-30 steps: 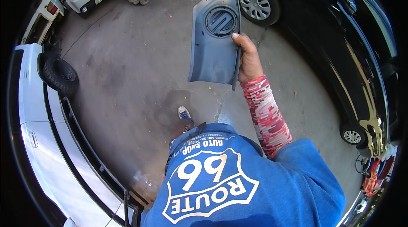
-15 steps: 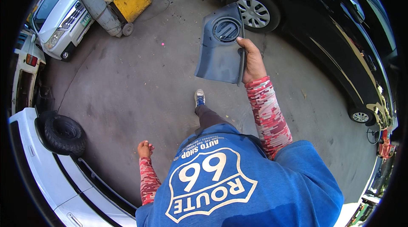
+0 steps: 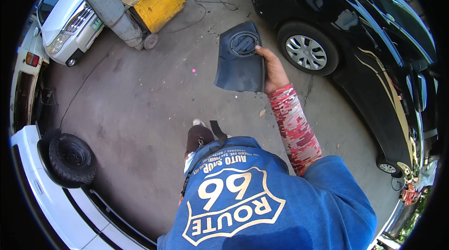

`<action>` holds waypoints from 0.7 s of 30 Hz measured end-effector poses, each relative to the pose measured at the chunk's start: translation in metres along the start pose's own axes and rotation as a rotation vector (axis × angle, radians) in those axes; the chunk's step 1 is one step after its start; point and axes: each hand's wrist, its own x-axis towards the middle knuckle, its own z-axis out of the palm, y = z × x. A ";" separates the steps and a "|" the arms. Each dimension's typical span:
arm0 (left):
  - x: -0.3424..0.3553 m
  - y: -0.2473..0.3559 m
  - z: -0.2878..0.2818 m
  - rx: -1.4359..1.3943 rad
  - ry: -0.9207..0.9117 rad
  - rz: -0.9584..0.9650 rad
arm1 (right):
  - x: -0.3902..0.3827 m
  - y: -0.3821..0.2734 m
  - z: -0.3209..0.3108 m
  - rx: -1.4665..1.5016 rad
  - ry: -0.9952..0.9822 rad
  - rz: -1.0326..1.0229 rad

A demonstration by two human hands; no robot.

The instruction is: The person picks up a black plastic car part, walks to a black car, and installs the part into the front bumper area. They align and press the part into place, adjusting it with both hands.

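In my right hand [image 3: 275,70] is a dark grey plastic trim panel [image 3: 234,73] with a round, slotted inset near its top. My fingers wrap around its right edge, and the thumb lies on the front face close to the round inset. The panel is held up in front of me, over the floor and apart from the black car [image 3: 355,58] beyond it. A red and white patterned sleeve covers my right forearm. My left hand is out of sight; only a sliver of patterned sleeve shows beside my blue shirt.
At the far left stand a grey gas cylinder [image 3: 105,4] and a yellow wheeled machine [image 3: 161,4], with cables [image 3: 208,0] trailing over the concrete floor [image 3: 140,123]. White vehicles line the left side. A loose tyre [image 3: 71,158] rests against the nearest white car panel [image 3: 42,184].
I have stepped forward, so the black car and the yellow machine appear closer. My left hand has swung down out of view. The right hand keeps hold of the trim panel.
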 end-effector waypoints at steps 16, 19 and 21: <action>0.329 0.563 -0.285 -0.049 0.018 0.126 | 0.344 -0.147 0.133 -0.246 0.132 -0.201; 0.374 0.669 -0.301 -0.168 0.055 0.253 | 0.415 -0.175 0.139 -0.364 0.156 -0.215; 0.399 0.712 -0.300 -0.186 0.062 0.342 | 0.465 -0.191 0.140 -0.439 0.142 -0.247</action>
